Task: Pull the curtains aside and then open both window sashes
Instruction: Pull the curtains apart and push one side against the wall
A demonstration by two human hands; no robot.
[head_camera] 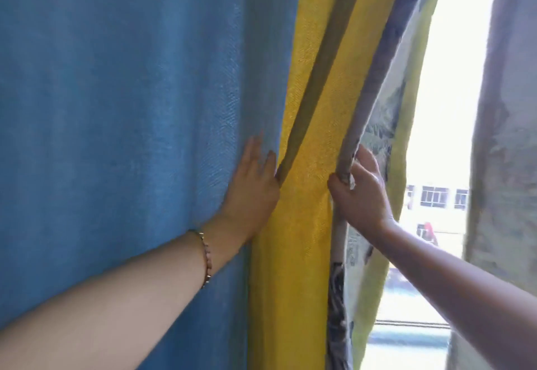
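A blue and yellow curtain [130, 108] fills the left and middle of the head view. My left hand [252, 183] lies flat on the blue cloth beside a yellow fold, fingers together and pointing up; a thin bracelet circles its wrist. My right hand [357, 189] is closed around the curtain's inner edge [374, 102], whose pale printed lining shows. A second curtain [505, 137] hangs grey at the far right. Between the two runs a bright narrow gap with the window glass [441, 108]; the sashes themselves are hidden.
Through the gap I see a pale building with windows [436, 196] and a street below. A dark horizontal window rail [412, 324] crosses the bottom of the gap.
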